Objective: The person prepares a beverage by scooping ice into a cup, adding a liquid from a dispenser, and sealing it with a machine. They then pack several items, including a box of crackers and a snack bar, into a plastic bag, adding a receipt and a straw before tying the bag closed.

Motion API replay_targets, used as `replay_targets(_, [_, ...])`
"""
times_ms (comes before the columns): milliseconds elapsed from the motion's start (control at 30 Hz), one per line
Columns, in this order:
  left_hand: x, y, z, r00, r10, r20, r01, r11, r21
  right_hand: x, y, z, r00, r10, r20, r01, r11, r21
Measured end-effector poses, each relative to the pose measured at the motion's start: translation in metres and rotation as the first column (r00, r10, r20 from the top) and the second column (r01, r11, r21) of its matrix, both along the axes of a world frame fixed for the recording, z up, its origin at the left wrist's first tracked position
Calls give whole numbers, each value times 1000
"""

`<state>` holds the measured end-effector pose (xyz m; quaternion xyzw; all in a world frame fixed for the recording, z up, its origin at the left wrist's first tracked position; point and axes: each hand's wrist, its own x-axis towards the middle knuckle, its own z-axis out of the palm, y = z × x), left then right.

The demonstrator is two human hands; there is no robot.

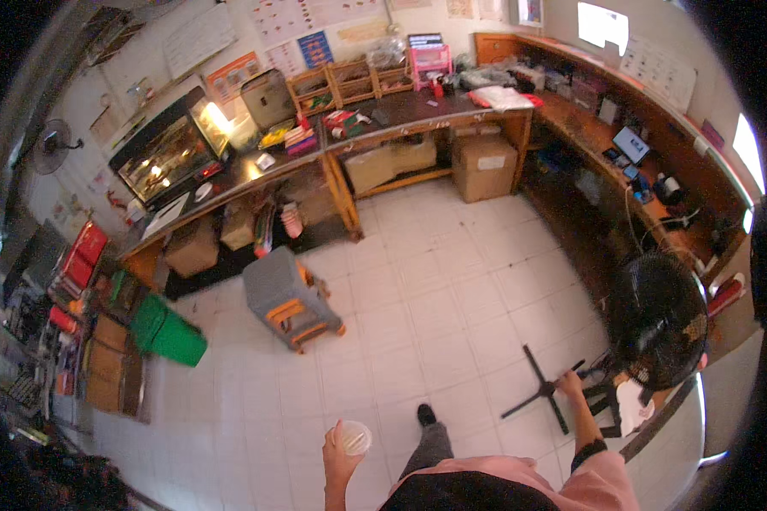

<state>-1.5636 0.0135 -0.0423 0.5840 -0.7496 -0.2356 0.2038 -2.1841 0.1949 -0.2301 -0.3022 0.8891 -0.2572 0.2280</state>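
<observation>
My left hand [339,458] is wrapped around a round, pale translucent cup [356,438], held low in front of me. What is inside the cup is too blurred to tell. On the right, my right hand [569,383] is beside the cross-shaped base [537,391] of a black pedestal fan [658,319]. It overlaps the line of the fan's pole, and whether the fingers grip it cannot be made out. A dark band circles my right wrist. One dark shoe [426,415] shows on the white tiled floor [422,287].
A grey and orange step stool [287,297] stands ahead, left of middle. Beyond it are a green bin [169,332] and a lit glass display warmer [166,160] on a counter [383,131]. A cardboard box [484,167] sits underneath. Along the right runs a wooden counter [572,131].
</observation>
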Motion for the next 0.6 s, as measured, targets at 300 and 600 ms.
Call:
replay_targets(300, [-239,-318,55,921,-376,-103,369,926,-87,24,-1,-56,222,-801,556,802,474,364])
replay_targets(600, [-417,-528,13,803,-266,-533,372,923,99,-16,-350,-110,382,-565,731,411,812,413])
